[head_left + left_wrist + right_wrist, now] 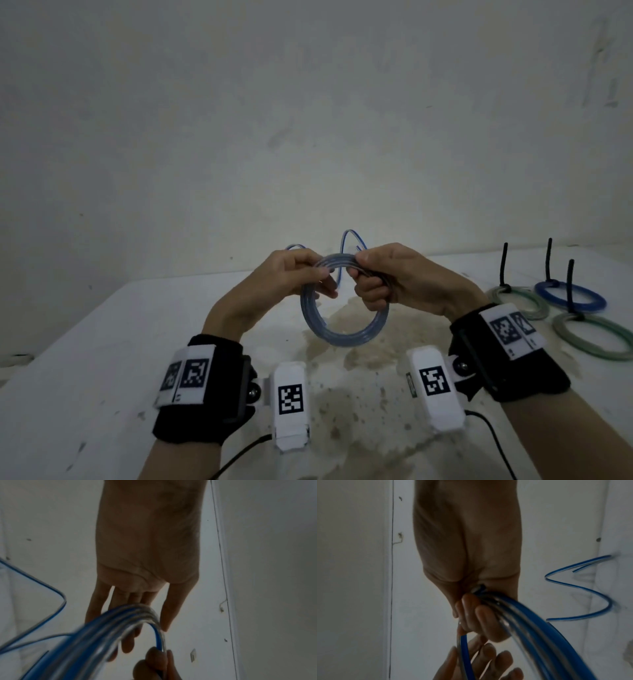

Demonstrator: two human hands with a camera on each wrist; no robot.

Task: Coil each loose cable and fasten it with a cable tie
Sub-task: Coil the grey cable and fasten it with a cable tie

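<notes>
Cable (pixel 342 337): blue/clear, multi-loop coil w/ loose tail.

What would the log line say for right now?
phase: coiling | left hand: pinches coil | right hand: grips coil | loose end: behind hands | three tied coils: on table, right

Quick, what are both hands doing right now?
Left hand: pinches the blue cable coil between thumb and fingers.
Right hand: fingers curled round the same coil.

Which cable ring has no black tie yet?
The bluish coil held by the left hand and right hand; the three coils on the table each carry a black tie.
</notes>
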